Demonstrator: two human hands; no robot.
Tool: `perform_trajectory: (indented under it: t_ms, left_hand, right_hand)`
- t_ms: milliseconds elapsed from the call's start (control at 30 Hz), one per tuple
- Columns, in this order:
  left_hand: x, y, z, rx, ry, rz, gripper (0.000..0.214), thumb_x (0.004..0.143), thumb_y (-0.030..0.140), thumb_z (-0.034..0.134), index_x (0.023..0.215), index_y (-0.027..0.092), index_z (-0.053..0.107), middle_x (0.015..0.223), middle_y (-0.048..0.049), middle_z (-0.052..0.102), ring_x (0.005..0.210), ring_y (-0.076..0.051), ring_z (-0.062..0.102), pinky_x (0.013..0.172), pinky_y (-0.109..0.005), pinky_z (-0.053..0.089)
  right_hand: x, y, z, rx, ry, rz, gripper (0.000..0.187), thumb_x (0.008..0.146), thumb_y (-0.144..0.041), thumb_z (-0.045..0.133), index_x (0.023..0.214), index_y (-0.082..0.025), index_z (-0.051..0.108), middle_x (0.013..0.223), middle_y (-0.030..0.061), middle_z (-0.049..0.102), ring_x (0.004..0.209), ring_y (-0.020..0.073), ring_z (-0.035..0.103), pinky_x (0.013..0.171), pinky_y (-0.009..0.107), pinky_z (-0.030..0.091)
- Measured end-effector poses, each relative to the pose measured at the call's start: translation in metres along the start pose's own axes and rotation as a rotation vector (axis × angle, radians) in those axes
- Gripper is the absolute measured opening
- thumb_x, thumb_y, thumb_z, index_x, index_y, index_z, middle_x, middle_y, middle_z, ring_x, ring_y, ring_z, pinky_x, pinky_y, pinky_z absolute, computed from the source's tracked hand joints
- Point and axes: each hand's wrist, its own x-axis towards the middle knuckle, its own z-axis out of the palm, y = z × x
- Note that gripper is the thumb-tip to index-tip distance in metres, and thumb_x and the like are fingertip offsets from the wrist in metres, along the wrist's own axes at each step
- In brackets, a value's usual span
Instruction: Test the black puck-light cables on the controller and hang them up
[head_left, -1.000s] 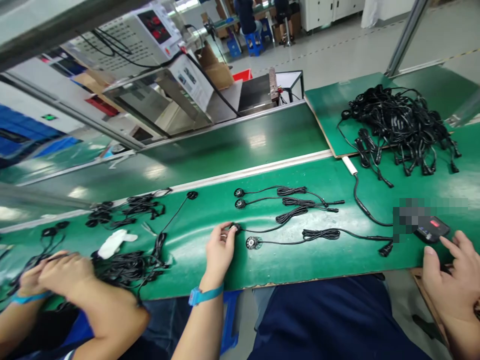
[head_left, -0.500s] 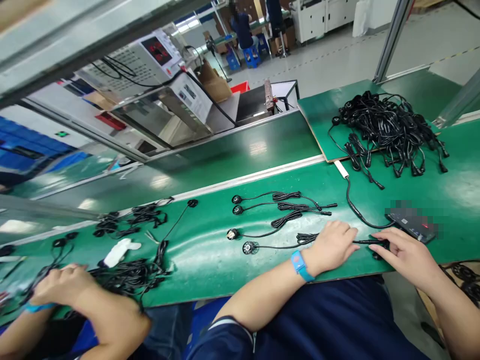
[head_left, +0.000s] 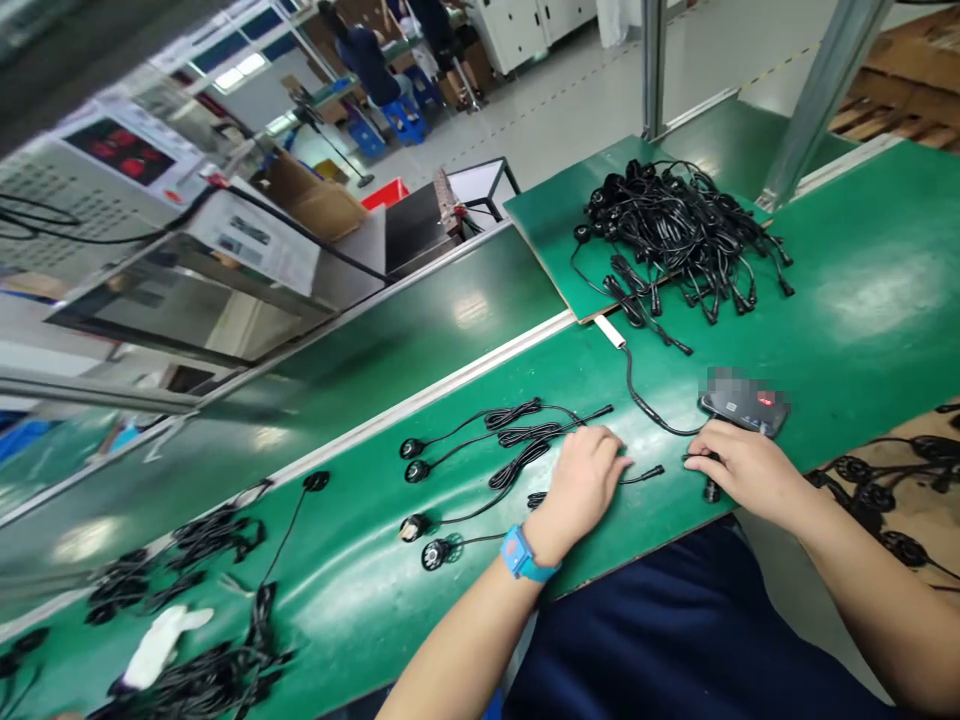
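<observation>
**Two hands at a cable's plug end**

The left hand (head_left: 589,475) lies palm down, fingers curled over a thin black cable with a round puck end (head_left: 435,553), whose length runs left to right along the green tabletop (head_left: 862,290) near its front edge. The right hand (head_left: 739,468) pinches a black connector (head_left: 711,490); its grip is partly hidden. A small black box (head_left: 742,405) sits just beyond, blurred.
</observation>
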Motion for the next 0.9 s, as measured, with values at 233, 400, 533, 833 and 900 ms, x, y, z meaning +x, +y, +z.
perform_trajectory:
  t_ms: [233, 400, 533, 833, 900]
  left_hand:
    - [0.019, -0.020, -0.003, 0.268, -0.110, -0.094, 0.017, 0.103, 0.020, 0.048, 0.095, 0.018, 0.063, 0.092, -0.0094, 0.062, 0.087, -0.027, 0.051, 0.077, -0.041, 0.044]
    - [0.018, 0.000, 0.009, -0.026, -0.007, -0.032, 0.017, 0.106, 0.025, 0.043, 0.101, 0.019, 0.058, 0.096, -0.0088, 0.065, 0.090, -0.024, 0.054, 0.083, -0.039, 0.047]
    - [0.033, 0.023, 0.026, -0.258, -0.013, 0.027, 0.009, 0.104, 0.023, 0.048, 0.101, 0.020, 0.056, 0.097, -0.0080, 0.066, 0.091, -0.023, 0.057, 0.085, -0.038, 0.050]
    - [0.046, 0.034, 0.038, -0.453, -0.026, 0.026, 0.006, 0.102, 0.023, 0.053, 0.101, 0.020, 0.058, 0.099, -0.0079, 0.068, 0.093, -0.022, 0.062, 0.087, -0.036, 0.052]
    - [0.046, 0.033, 0.038, -0.491, -0.033, 0.014, 0.007, 0.101, 0.024, 0.055, 0.101, 0.020, 0.060, 0.098, -0.0073, 0.070, 0.092, -0.021, 0.063, 0.087, -0.035, 0.053]
  right_hand:
    - [0.001, -0.008, 0.006, 0.118, 0.101, 0.138, 0.016, 0.102, -0.038, 0.056, 0.098, -0.023, 0.063, 0.089, -0.0002, 0.074, 0.079, 0.0181, 0.070, 0.071, 0.032, 0.050]
    - [-0.001, -0.002, 0.012, 0.129, 0.152, 0.041, 0.021, 0.103, -0.036, 0.054, 0.112, -0.025, 0.070, 0.111, 0.0032, 0.076, 0.101, 0.0216, 0.072, 0.090, 0.035, 0.055]
    - [-0.003, 0.003, 0.014, 0.189, 0.199, -0.001, 0.025, 0.104, -0.035, 0.053, 0.117, -0.025, 0.071, 0.114, 0.0048, 0.075, 0.103, 0.0213, 0.071, 0.093, 0.036, 0.056]
    - [-0.004, -0.002, 0.012, 0.248, 0.174, -0.019, 0.028, 0.105, -0.033, 0.051, 0.120, -0.024, 0.073, 0.114, 0.0047, 0.076, 0.102, 0.0203, 0.072, 0.093, 0.036, 0.058]
    - [-0.002, -0.003, 0.010, 0.241, 0.167, -0.010, 0.029, 0.105, -0.033, 0.050, 0.120, -0.024, 0.074, 0.116, 0.0052, 0.076, 0.104, 0.0211, 0.072, 0.094, 0.037, 0.058]
